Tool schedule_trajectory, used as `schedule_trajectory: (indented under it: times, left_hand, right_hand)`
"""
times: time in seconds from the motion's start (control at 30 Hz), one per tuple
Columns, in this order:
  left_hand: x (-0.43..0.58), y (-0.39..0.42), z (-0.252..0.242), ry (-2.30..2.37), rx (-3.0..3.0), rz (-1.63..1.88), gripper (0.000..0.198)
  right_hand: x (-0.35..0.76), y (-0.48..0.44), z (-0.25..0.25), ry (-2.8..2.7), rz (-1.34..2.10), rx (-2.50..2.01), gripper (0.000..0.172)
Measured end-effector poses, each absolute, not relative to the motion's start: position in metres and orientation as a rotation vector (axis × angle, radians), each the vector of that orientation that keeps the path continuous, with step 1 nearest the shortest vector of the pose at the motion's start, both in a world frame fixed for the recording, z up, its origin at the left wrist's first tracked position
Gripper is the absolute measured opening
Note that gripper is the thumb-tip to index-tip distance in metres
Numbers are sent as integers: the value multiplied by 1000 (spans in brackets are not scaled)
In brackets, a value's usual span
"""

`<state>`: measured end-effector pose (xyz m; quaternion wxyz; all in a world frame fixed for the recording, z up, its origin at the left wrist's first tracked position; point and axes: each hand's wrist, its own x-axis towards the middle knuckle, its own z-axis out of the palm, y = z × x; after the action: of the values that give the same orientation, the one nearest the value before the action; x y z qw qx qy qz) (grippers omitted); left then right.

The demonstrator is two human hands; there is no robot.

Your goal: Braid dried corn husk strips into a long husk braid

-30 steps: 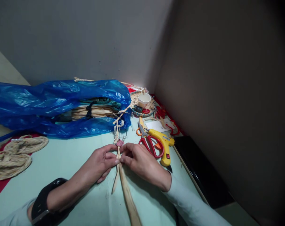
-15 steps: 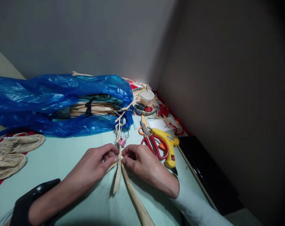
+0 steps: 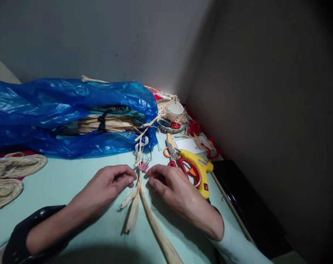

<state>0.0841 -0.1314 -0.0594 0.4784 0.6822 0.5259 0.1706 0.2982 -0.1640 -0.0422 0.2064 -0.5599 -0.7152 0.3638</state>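
A thin braid of pale straw strips [image 3: 139, 175] runs toward me from a pink binder clip [image 3: 143, 167]. Its loose ends [image 3: 133, 212] fan out flat on the mint-green table [image 3: 72, 176], and one long strip [image 3: 160, 234] trails to the bottom edge. My left hand [image 3: 108, 185] rests just left of the braid, fingers loosely bent, tips a little apart from it. Just right of the braid lies my right hand [image 3: 173, 189], fingers also bent, tips beside the strips. Neither hand visibly grips a strip.
A blue plastic bag [image 3: 58, 110] with bundled straw lies across the back. Red-handled scissors [image 3: 183, 167] and a yellow glue gun [image 3: 199, 170] sit right of my right hand. A white cup [image 3: 175, 109] stands on a woven tray; woven coils [image 3: 12, 168] lie far left. A black object [image 3: 246, 198] lines the right edge.
Both hands pinched the strips together a second ago; now they have drawn slightly apart and the loose ends have spread on the table. The view has shifted a little.
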Motion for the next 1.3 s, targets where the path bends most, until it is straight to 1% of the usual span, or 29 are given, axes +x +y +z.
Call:
schedule_trajectory:
  times: [0.13, 0.27, 0.43, 0.53, 0.63, 0.73, 0.8, 0.87, 0.93, 1.0, 1.03, 1.13, 1.3]
  left_hand:
    - [82, -128, -56, 1313, 1674, 414, 27]
    - [76, -124, -40, 1448, 1878, 451, 29]
    - [55, -107, -19, 1702, 2114, 715, 29]
    - [47, -87, -11, 1786, 2196, 896, 34]
    - [50, -66, -9, 1775, 2299, 1010, 37]
    - [56, -46, -9, 1710, 2410, 1024, 35]
    - [56, -35, -5, 1693, 2464, 1017, 33]
    - [51, -25, 1, 1711, 2491, 1016, 32]
    - [42, -14, 7, 1749, 2503, 1018, 31]
    - [29, -2, 9, 1792, 2509, 1007, 28]
    - [22, 4, 9, 1811, 2510, 990, 26]
    - [3, 20, 1, 1848, 2517, 893, 29]
    - [-17, 31, -9, 1824, 2584, 675, 30]
  right_hand:
    - [297, -163, -37, -1958, 954, -1565, 16]
    - [295, -164, -37, -1918, 910, -1546, 18]
    - [294, -162, -42, -1923, 902, -1477, 21]
    - [293, -160, -42, -1904, 904, -1441, 23]
    - [293, -161, -38, -1895, 905, -1460, 23]
    - [291, -162, -28, -1927, 868, -1469, 23]
    - [288, -160, -17, -1999, 781, -1477, 23]
    - [280, -154, -3, -2126, 623, -1513, 22]
    - [266, -140, 12, -2318, 364, -1539, 19]
    - [248, -118, 24, -2526, -24, -1484, 15]
    - [238, -105, 27, -2557, -104, -1464, 14]
    - [208, -65, 28, -2643, -234, -1413, 21]
    - [182, -28, 9, -2730, -373, -1358, 18]
